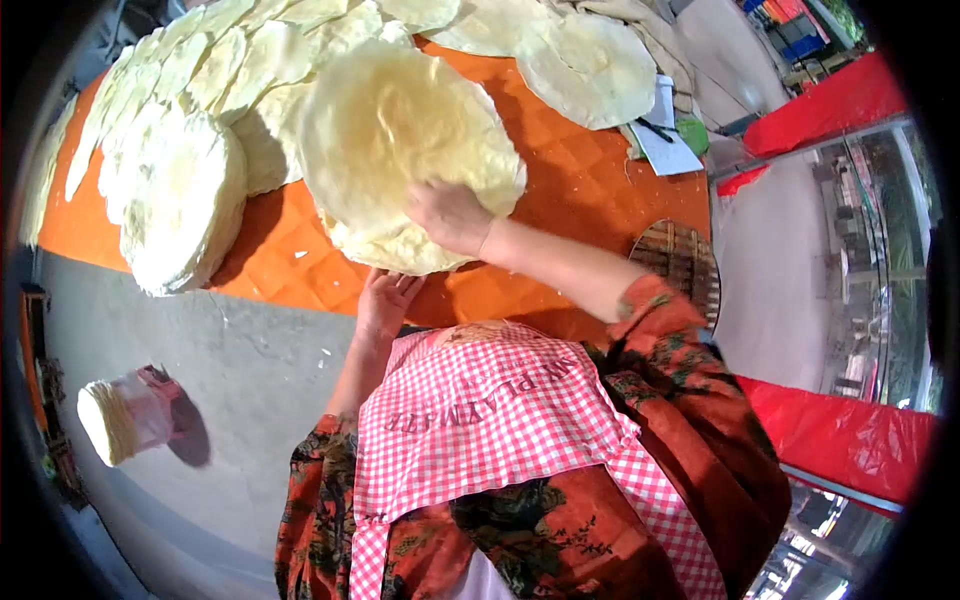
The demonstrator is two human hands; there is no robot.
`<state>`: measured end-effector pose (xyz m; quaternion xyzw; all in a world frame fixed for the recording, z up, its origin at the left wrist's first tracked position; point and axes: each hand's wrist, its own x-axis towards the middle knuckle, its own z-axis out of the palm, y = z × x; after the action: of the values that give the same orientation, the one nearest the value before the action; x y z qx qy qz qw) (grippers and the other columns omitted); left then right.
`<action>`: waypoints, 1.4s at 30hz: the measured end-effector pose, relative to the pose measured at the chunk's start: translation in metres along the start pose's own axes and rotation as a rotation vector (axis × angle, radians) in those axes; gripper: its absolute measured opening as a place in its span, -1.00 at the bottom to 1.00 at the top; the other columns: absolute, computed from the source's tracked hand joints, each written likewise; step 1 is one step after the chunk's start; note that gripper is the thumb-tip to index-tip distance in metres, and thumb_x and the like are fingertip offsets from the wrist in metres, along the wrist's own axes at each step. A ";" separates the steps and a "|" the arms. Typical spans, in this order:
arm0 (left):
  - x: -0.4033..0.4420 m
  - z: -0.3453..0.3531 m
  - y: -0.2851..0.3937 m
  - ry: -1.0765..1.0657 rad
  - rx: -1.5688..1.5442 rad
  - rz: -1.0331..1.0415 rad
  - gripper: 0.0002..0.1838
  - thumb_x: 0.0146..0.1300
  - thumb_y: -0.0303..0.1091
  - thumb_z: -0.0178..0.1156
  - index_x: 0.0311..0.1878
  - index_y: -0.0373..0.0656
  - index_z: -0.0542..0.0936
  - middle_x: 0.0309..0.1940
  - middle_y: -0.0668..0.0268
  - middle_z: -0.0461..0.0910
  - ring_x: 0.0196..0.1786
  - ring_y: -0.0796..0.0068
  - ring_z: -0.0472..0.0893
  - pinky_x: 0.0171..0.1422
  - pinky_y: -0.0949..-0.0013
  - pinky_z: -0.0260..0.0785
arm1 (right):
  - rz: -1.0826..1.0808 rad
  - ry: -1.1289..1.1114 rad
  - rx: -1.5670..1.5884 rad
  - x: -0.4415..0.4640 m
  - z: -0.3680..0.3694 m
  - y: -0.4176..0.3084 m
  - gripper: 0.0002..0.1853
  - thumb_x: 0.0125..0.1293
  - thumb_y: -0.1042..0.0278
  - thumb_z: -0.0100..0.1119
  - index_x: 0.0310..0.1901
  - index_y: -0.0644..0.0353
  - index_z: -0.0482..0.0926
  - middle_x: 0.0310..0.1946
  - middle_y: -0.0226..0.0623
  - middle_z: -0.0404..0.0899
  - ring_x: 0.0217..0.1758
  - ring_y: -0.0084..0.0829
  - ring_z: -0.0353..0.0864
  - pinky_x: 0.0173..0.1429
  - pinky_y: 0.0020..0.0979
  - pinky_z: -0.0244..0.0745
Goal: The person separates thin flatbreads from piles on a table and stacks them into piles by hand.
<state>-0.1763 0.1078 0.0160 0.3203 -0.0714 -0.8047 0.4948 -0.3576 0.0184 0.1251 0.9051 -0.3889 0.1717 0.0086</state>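
Note:
A large, thin, pale-yellow round flatbread (400, 120) lies over a stack of similar flatbreads (385, 250) at the front edge of the table. My right hand (448, 215) reaches across onto the lower part of this top sheet. Its fingers are curled and bunched against the surface, slightly blurred; whatever they may hold is hidden. Below the stack's near rim is my left hand (388, 300), its fingers apart and their tips close to the table edge. Whether those tips touch the stack, I cannot tell.
An orange cloth (575, 170) covers the table. A thick flatbread pile (185, 205) stands left, with overlapping flatbreads (270, 60) behind it. Another flatbread (588, 70) lies back right, near a white card (668, 150) and a slatted round board (675, 265). A tub (145, 410) stands on the floor.

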 end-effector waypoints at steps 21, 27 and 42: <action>0.025 -0.001 -0.024 0.273 0.121 0.143 -0.68 0.34 -0.37 0.06 0.15 -0.04 0.36 -0.05 0.24 0.57 -0.09 0.30 0.64 -0.07 0.22 0.58 | 0.052 -0.267 0.124 -0.068 0.057 -0.007 -0.25 0.14 -0.02 0.22 0.29 0.23 0.27 0.29 -0.13 0.26 0.40 -0.17 0.18 0.40 -0.10 0.14; 0.030 0.000 -0.027 0.314 0.224 0.171 -0.65 0.36 -0.35 0.06 0.19 -0.03 0.31 -0.01 0.27 0.54 -0.08 0.31 0.64 -0.09 0.27 0.57 | 0.100 -0.204 0.376 -0.069 0.068 0.002 -0.27 0.15 0.09 0.27 0.31 0.22 0.27 0.28 -0.09 0.31 0.37 -0.13 0.27 0.43 -0.14 0.15; 0.032 -0.008 -0.032 0.255 0.234 0.182 -0.65 0.39 -0.42 -0.06 0.22 -0.01 0.29 0.06 0.27 0.51 -0.01 0.31 0.61 -0.03 0.25 0.57 | 0.056 -0.128 0.195 -0.091 0.076 0.009 -0.52 0.16 0.41 0.05 0.14 0.38 0.42 0.17 -0.08 0.42 0.28 -0.14 0.33 0.33 -0.23 0.30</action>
<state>-0.2048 0.0981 -0.0186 0.4672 -0.1301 -0.6958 0.5298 -0.3989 0.0641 0.0236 0.8996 -0.3952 0.1506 -0.1093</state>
